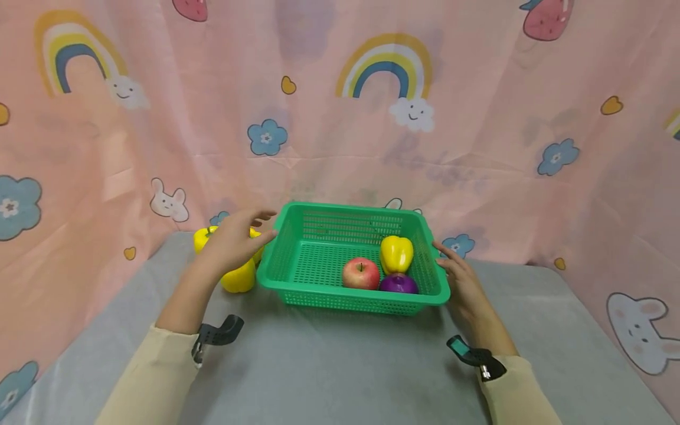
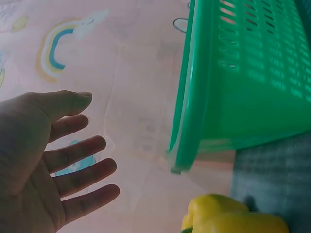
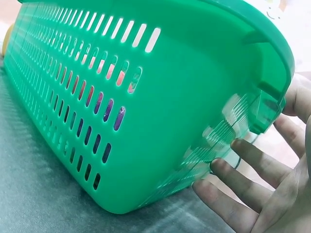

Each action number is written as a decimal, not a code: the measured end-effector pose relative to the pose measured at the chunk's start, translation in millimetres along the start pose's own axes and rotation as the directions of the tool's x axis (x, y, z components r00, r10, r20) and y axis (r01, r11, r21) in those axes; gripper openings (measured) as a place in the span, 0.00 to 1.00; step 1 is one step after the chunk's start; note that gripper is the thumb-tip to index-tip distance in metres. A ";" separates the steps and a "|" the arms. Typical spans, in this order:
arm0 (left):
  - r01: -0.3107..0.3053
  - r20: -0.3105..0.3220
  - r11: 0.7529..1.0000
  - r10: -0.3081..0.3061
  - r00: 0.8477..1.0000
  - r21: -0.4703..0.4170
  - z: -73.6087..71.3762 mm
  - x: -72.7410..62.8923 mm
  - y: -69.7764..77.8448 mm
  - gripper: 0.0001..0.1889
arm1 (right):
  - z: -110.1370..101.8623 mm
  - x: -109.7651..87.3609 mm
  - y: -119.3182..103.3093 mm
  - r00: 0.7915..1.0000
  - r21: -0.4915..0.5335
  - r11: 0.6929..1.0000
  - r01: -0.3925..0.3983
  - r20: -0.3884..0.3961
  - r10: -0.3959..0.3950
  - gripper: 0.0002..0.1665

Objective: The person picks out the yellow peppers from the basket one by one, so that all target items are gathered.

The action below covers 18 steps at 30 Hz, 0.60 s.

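Note:
A green plastic basket [image 1: 350, 291] with slotted walls stands on the grey table. In its right half lie a red apple [image 1: 361, 274], a yellow bell pepper [image 1: 396, 254] and a round purple vegetable [image 1: 398, 284], perhaps an onion. My left hand [image 1: 234, 241] is beside the basket's left end, fingers spread and relaxed; the left wrist view shows a gap between that hand and the rim [image 2: 187, 121]. At the right end, my right hand [image 1: 463, 286] has its extended fingers [image 3: 226, 167] at the end wall, with the thumb side by the rim. Whether its fingertips press the wall is unclear.
Left of the basket, yellow bell peppers [image 1: 239, 278] sit on the grey cloth [image 1: 340, 366], partly hidden behind my left hand and forearm. Close behind the basket hangs a pink patterned curtain [image 1: 340, 171], which also closes off both sides.

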State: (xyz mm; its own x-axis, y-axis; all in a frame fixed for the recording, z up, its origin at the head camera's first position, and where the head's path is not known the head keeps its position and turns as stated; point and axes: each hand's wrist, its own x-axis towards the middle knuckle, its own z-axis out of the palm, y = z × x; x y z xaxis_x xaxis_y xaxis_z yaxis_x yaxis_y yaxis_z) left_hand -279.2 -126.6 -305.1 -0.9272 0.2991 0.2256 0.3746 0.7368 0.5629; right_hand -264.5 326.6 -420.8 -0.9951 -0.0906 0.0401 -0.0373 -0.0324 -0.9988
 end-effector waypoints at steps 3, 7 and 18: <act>-0.026 0.018 1.000 0.026 1.000 0.000 6.1 8.7 7.5 0.25 | 0.0 0.5 0.4 1.000 0.008 1.000 0.000 -0.001 0.000 0.36; -0.050 0.033 0.999 0.050 0.998 0.011 15.9 21.1 19.3 0.25 | 0.8 1.4 -0.5 1.000 0.017 1.000 0.000 -0.009 0.001 0.35; -0.069 0.056 0.998 0.069 0.996 -0.006 50.1 52.9 53.5 0.24 | 1.4 0.9 -0.4 1.000 0.019 1.000 -0.016 -0.010 0.016 0.36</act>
State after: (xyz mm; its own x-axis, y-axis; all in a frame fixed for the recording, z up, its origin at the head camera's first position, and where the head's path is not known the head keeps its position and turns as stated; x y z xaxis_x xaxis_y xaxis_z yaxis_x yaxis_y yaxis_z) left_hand -308.0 -41.0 -302.9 -0.8974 0.3830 0.2191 0.4377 0.7107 0.5507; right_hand -265.3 325.1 -420.3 -0.9964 -0.0808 0.0237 -0.0197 -0.0497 -0.9986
